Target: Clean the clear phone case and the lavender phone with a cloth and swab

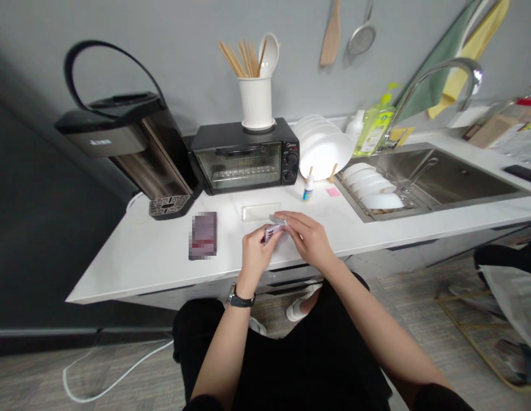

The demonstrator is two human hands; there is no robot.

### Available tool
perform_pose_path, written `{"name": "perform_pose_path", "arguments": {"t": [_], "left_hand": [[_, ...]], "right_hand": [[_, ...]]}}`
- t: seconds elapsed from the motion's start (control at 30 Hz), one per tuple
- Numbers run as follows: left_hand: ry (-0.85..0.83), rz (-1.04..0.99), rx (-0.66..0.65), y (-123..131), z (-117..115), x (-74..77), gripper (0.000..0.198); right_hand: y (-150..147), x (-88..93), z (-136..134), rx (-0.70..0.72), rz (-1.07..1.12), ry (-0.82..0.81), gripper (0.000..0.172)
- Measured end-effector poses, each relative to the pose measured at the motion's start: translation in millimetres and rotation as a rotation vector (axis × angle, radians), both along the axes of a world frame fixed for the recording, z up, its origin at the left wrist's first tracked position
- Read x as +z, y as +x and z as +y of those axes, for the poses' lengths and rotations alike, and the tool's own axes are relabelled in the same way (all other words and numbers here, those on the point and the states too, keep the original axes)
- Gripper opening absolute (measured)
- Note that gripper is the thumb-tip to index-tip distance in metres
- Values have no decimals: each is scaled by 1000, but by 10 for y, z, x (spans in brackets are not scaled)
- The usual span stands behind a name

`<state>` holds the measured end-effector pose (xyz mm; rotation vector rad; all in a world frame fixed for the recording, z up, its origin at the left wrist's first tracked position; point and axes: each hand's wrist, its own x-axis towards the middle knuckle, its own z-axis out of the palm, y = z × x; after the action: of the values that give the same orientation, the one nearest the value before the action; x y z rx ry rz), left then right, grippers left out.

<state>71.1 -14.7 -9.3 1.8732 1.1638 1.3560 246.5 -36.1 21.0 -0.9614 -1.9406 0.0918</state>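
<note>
My left hand (255,252) is closed around a small, pale purple packet (271,231) with dark markings, near the counter's front edge. My right hand (308,237) meets it from the other side, fingers pinched on a thin grey-white piece (279,220) at the packet's top. Whether that piece is part of the packet, I cannot tell. Just behind my hands lies a clear, shallow plastic case (260,212). A small white bottle with a blue label (308,188) stands beyond my right hand, beside a pink square (333,192). To the left rests a pixelated, dark rectangular item (203,235).
A black toaster oven (243,157) carries a white utensil holder (255,103). The water dispenser (141,142) stands left of it. White plates (323,151) are racked at right, before the steel sink (453,171) with stacked bowls (372,185). A white cable (115,391) crosses the floor.
</note>
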Motion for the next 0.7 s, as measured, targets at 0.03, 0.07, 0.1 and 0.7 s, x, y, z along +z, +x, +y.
{"name": "perform_pose_path", "arguments": {"t": [0.03, 0.07, 0.1, 0.7], "left_hand": [[4, 0, -3, 2, -5, 0, 31], [9, 4, 0, 2, -5, -5, 31], [14, 11, 7, 0, 0, -15, 31], [18, -7, 25, 15, 16, -8, 31]], "right_hand": [[10, -4, -5, -15, 4, 2, 39], [-2, -7, -12, -30, 3, 12, 39], [-33, -11, -20, -46, -6, 27, 38], [-80, -159, 7, -159, 8, 58, 41]]}}
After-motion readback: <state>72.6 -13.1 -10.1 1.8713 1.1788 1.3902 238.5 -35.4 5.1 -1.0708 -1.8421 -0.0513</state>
